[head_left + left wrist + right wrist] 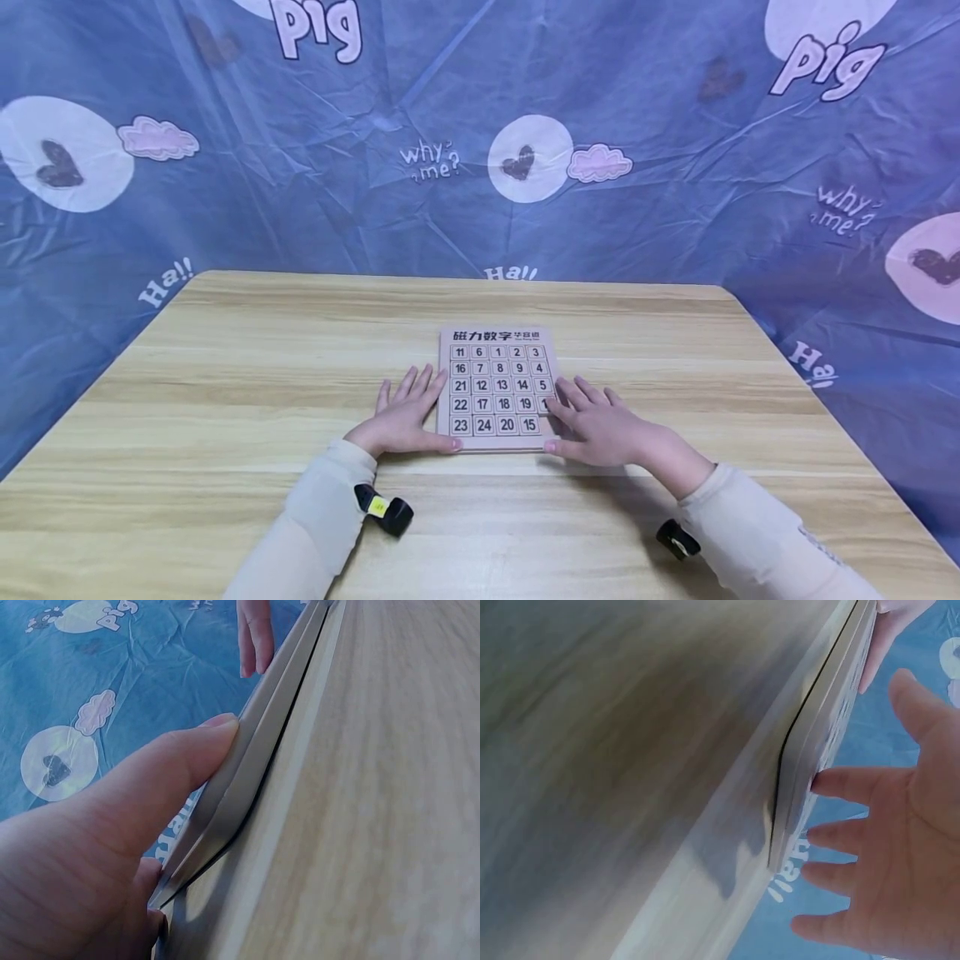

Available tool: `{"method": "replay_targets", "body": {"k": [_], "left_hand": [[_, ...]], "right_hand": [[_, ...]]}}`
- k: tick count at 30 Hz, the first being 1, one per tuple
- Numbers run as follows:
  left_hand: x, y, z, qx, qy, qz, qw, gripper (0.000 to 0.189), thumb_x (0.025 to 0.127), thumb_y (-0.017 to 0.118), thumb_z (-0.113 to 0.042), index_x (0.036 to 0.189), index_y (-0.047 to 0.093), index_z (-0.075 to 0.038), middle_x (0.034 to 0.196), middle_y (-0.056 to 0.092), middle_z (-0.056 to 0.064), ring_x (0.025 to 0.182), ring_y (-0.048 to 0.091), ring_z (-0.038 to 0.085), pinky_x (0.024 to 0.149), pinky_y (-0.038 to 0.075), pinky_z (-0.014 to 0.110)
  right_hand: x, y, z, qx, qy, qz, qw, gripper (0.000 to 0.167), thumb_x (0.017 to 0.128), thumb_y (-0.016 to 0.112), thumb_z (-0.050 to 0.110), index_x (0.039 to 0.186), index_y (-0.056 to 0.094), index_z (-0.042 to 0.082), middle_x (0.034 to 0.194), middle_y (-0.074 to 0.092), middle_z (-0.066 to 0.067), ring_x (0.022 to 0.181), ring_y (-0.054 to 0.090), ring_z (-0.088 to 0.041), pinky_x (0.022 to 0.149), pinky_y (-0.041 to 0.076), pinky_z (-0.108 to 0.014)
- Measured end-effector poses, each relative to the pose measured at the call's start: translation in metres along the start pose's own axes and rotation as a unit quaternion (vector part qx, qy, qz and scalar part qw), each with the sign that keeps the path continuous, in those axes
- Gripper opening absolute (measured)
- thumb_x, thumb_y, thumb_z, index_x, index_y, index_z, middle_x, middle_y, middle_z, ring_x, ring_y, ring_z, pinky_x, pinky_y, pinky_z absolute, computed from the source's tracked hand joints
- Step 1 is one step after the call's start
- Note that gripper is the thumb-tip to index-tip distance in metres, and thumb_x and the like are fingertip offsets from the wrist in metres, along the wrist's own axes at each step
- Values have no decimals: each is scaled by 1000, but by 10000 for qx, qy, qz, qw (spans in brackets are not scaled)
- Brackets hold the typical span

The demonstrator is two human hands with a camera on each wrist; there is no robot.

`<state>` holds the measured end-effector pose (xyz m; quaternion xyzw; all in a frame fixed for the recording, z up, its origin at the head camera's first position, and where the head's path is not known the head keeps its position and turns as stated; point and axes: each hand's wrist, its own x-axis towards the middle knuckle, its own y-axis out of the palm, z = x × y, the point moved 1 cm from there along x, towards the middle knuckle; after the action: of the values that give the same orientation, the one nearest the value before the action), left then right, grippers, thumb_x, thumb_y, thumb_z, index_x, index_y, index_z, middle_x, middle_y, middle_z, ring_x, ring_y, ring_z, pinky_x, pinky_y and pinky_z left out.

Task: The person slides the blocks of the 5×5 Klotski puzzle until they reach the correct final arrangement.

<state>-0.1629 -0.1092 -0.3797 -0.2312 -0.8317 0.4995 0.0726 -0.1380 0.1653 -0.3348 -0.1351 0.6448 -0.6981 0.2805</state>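
Observation:
A flat number sliding puzzle lies on the table, its square tiles in rows under a line of printed characters. A gap shows at its lower right corner, beside the 15 tile. My left hand rests at the puzzle's left side, thumb on the lower left corner and fingers spread along the edge. In the left wrist view its thumb presses on the frame's rim. At the right side, my right hand touches the tile above the gap with a straight index finger, partly hiding its number; the other fingers are spread.
The wood-grain table extends around the puzzle on all sides. Behind it hangs a blue printed cloth. A black wrist camera sits by the left sleeve, and another black device by the right sleeve.

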Motion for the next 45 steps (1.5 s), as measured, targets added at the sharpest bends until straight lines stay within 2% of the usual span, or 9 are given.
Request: {"method": "replay_targets", "body": {"k": [3, 6, 11, 17, 27, 35, 40, 45], "left_hand": [[0, 0, 0, -2, -8, 8, 10000, 106, 62, 60, -64, 140, 7, -14, 142, -1, 12, 127, -8, 28, 94, -13, 52], [0, 1, 0, -2, 9, 11, 10000, 106, 62, 60, -64, 140, 7, -13, 142, 0, 13, 127, -8, 29, 94, -13, 53], [0, 2, 1, 44, 10, -5, 10000, 106, 62, 59, -64, 140, 7, -13, 142, 0, 13, 127, -8, 29, 94, -12, 53], [0, 3, 0, 70, -7, -2, 10000, 106, 63, 58, -64, 140, 6, -13, 142, 0, 14, 127, -8, 30, 93, -12, 53], [1, 1, -1, 18, -14, -17, 10000, 106, 63, 59, -64, 140, 7, -13, 142, -1, 13, 127, -9, 28, 94, -13, 52], [0, 0, 0, 69, -40, -17, 10000, 105, 63, 59, -63, 140, 6, -13, 142, -1, 13, 127, -8, 28, 94, -13, 52], [0, 0, 1, 98, -28, -15, 9999, 105, 63, 59, -63, 140, 7, -13, 142, -1, 14, 127, -8, 29, 93, -12, 54], [1, 0, 0, 107, -31, 21, 9999, 105, 63, 58, -64, 140, 7, -14, 142, -2, 13, 127, -8, 29, 93, -13, 53]], "right_hand": [[2, 0, 7, -53, -85, -94, 9999, 72, 83, 39, 57, 131, 36, 3, 138, 17, -21, 124, 11, -41, 90, 12, -63], [7, 1, 22, -68, -376, -115, 9992, 72, 83, 36, 58, 133, 34, 7, 139, 15, -20, 124, 9, -40, 92, 10, -61], [21, 2, 54, -188, -906, 90, 9957, 67, 83, 33, 59, 135, 31, 17, 140, 12, -17, 126, 6, -37, 94, 8, -58], [34, 8, 74, -453, -1080, 256, 9928, 64, 82, 32, 61, 136, 28, 26, 142, 8, -13, 126, 4, -35, 94, 7, -57], [20, 8, 57, -460, -807, 216, 9954, 63, 82, 35, 60, 135, 29, 27, 142, 8, -12, 126, 3, -35, 95, 5, -58], [18, 4, 49, -282, -931, 261, 9949, 62, 83, 36, 58, 134, 33, 24, 141, 12, -15, 125, 7, -37, 94, 7, -59], [34, 0, 46, -103, -891, 217, 9957, 64, 84, 33, 58, 136, 29, 22, 140, 13, -16, 125, 9, -38, 92, 10, -60], [64, -1, 42, -51, -449, 100, 9989, 66, 83, 32, 60, 138, 23, 23, 141, 10, -14, 126, 5, -37, 93, 10, -59]]}}
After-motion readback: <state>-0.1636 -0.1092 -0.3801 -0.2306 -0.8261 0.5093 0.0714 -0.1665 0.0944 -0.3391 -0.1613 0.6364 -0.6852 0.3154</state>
